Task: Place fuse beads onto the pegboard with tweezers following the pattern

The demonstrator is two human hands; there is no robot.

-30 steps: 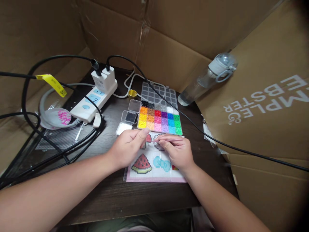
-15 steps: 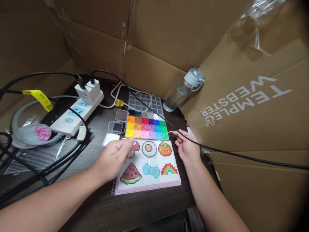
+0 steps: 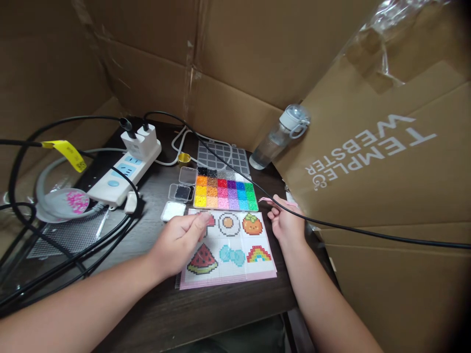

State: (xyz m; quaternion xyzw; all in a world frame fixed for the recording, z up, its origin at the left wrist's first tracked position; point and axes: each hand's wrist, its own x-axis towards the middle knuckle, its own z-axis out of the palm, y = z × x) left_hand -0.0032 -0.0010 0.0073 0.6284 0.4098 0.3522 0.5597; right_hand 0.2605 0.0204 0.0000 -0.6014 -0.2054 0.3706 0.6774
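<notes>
A sheet of pixel patterns (image 3: 230, 255), with a watermelon, egg, orange fruit and rainbow, lies on the dark table under a clear pegboard. My left hand (image 3: 182, 240) rests closed over its upper left part, thumb on top; whatever its fingers hold is hidden. Right of the sheet, my right hand (image 3: 287, 220) grips pink tweezers (image 3: 270, 200), their tips pointing left towards the green beads. Just behind the sheet sits the bead box (image 3: 226, 191), its compartments full of coloured beads. Small clear boxes of black beads (image 3: 180, 192) and white beads (image 3: 172, 211) stand to its left.
A black cable (image 3: 342, 232) runs across the scene above my right hand. At the left are a power strip (image 3: 121, 176), more cables and a dish of pink beads (image 3: 66, 203). A water bottle (image 3: 272, 142) stands behind, near the cardboard walls (image 3: 368, 196).
The view has shifted slightly, so things on the left appear farther right. The tweezer tips have moved a little right and up, away from the green beads.
</notes>
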